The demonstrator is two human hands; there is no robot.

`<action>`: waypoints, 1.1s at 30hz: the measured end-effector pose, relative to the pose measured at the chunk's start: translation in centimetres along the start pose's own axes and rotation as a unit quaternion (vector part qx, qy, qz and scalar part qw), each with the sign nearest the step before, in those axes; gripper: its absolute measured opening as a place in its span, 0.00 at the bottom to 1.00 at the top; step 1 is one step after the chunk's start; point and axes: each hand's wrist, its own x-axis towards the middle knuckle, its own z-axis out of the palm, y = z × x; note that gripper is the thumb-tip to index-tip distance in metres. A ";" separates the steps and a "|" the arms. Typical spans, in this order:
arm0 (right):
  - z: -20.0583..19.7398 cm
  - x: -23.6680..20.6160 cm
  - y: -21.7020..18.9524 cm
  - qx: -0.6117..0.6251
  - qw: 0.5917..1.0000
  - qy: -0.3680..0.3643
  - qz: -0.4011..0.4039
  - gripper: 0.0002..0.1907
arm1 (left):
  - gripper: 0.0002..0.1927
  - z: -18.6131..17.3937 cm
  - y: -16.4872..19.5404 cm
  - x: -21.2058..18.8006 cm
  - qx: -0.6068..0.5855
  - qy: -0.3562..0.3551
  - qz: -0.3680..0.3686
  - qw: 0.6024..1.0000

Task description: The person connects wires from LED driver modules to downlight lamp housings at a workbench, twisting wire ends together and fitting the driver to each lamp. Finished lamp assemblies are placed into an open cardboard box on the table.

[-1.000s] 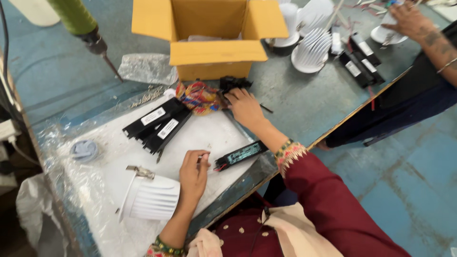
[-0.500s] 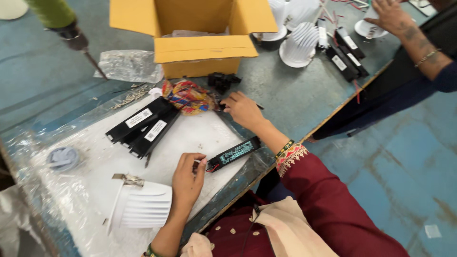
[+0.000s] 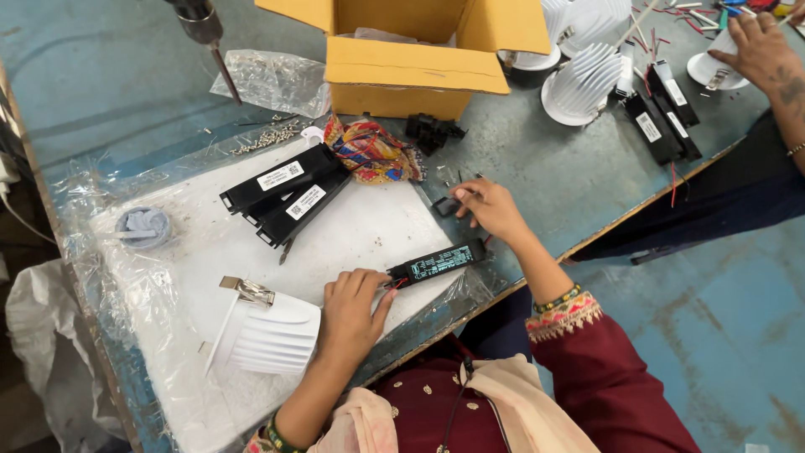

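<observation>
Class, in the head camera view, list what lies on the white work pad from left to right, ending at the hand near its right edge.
Grey tape roll → white ribbed lamp housing → left hand → open black driver box → right hand.

The wearer's clothing is a dark maroon garment with small pale dots across the chest, and a beige scarf with a thin dark cord running over it drapes down the front. The right sleeve ends in an embroidered cuff patterned in pink, yellow and white, and just beyond it a beaded bracelet in dark green and yellow circles the wrist. The left wrist carries a bangle set in green and red, partly cut off at the near edge; both hands are bare, without gloves or rings that can be made out.
</observation>
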 end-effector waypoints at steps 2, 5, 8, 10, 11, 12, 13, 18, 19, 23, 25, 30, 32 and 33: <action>0.5 -2.4 -0.6 -0.096 0.991 0.076 -0.059 0.15 | 0.08 -0.1 0.3 -0.7 -0.015 -0.017 -0.037 0.999; 0.5 -4.2 -1.9 -0.217 0.968 0.113 -0.049 0.22 | 0.06 0.5 0.3 -0.7 -0.050 -0.016 -0.056 0.997; 1.4 -4.4 -2.8 -0.295 0.948 0.121 -0.021 0.24 | 0.05 1.2 0.2 -0.6 -0.061 -0.007 -0.050 0.997; 1.5 -4.1 -3.2 -0.296 0.949 0.106 -0.025 0.21 | 0.05 1.4 0.1 -0.7 -0.066 -0.002 -0.049 0.997; 1.4 -4.0 -3.5 -0.297 0.949 0.098 -0.028 0.19 | 0.05 1.4 0.0 -0.7 -0.069 0.002 -0.051 0.996; 1.2 -4.2 -3.7 -0.251 0.963 0.081 -0.060 0.19 | 0.05 1.5 0.0 -0.9 -0.070 0.007 -0.052 0.996; 1.3 -4.0 -4.4 -0.203 0.972 0.069 -0.095 0.19 | 0.05 1.3 -0.4 -0.7 -0.070 0.008 -0.044 0.997; 1.3 -8.2 -7.6 -0.136 0.949 -0.130 -0.252 0.18 | 0.07 1.7 -1.0 -0.9 -0.078 0.023 -0.035 0.996; 1.8 -9.0 -8.2 -0.135 0.946 -0.150 -0.255 0.19 | 0.08 1.9 -1.2 -0.9 -0.077 0.029 -0.032 0.996; 3.5 -10.9 -9.9 -0.218 0.923 -0.151 -0.277 0.19 | 0.08 2.1 -1.2 -1.5 -0.064 0.042 -0.036 0.996; 3.8 -11.1 -10.3 -0.231 0.920 -0.139 -0.286 0.19 | 0.07 2.1 -1.1 -1.7 -0.061 0.042 -0.042 0.996; 4.4 -11.1 -10.3 -0.254 0.919 -0.113 -0.280 0.20 | 0.07 2.0 -1.1 -1.4 -0.061 0.047 -0.049 0.996; 4.6 -11.0 -10.3 -0.253 0.920 -0.098 -0.282 0.20 | 0.07 2.0 -1.1 -1.3 -0.058 0.050 -0.047 0.996; 4.6 -11.0 -10.4 -0.262 0.918 -0.104 -0.281 0.20 | 0.07 2.0 -1.1 -1.3 -0.056 0.050 -0.047 0.996</action>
